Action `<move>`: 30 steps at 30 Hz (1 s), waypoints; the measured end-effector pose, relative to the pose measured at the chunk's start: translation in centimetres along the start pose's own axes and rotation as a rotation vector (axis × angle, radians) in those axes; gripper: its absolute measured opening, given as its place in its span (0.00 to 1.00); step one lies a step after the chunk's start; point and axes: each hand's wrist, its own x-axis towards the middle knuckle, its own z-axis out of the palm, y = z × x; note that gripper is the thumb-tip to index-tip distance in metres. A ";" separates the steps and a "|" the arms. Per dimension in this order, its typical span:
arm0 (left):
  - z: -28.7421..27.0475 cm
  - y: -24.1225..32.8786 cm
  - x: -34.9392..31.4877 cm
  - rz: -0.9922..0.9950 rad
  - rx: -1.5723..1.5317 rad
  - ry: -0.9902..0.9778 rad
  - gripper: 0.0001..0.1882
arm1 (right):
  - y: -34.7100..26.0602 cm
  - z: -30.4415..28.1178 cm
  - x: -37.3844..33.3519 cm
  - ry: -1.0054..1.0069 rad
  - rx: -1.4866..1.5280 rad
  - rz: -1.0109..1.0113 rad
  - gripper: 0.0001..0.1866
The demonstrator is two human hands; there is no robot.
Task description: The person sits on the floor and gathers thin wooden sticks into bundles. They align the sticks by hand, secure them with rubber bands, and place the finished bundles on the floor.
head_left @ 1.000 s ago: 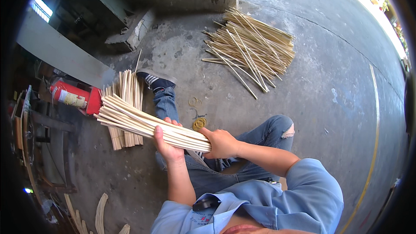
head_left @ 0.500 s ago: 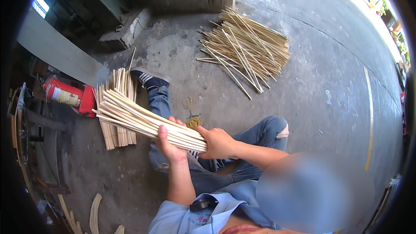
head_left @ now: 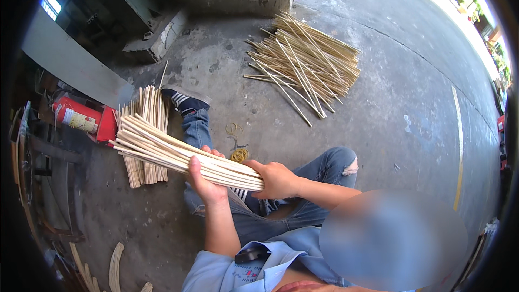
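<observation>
A bundle of thin pale wooden sticks point(head_left: 167, 148) lies slantwise across my lap, its fanned end pointing to the far left. Around the middle of it my left hand point(head_left: 207, 181) is closed, thumb on top and fingertips showing on the far side. My right hand point(head_left: 277, 180) grips the near right end, where the stick tips sit close together. Just beyond the bundle, between my legs, a small heap of yellow rubber bands point(head_left: 239, 154) rests on the floor, with a few loose bands point(head_left: 233, 128) farther off.
A loose pile of sticks point(head_left: 308, 62) covers the floor at the far right. Bundled sticks point(head_left: 148, 170) stand by my shoe point(head_left: 185, 100), next to a red fire extinguisher point(head_left: 81, 114). More pale sticks point(head_left: 115, 267) lie at the lower left. A broken concrete block point(head_left: 157, 43) juts out behind.
My left hand has shifted slightly left along the bundle. The bundle's right end has moved a little to the right with my right hand. Both hands keep their hold.
</observation>
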 end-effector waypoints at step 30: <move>0.7 -0.2 0.9 -0.017 -0.016 -0.059 0.24 | 1.6 -0.6 -1.7 -0.032 0.052 0.053 0.45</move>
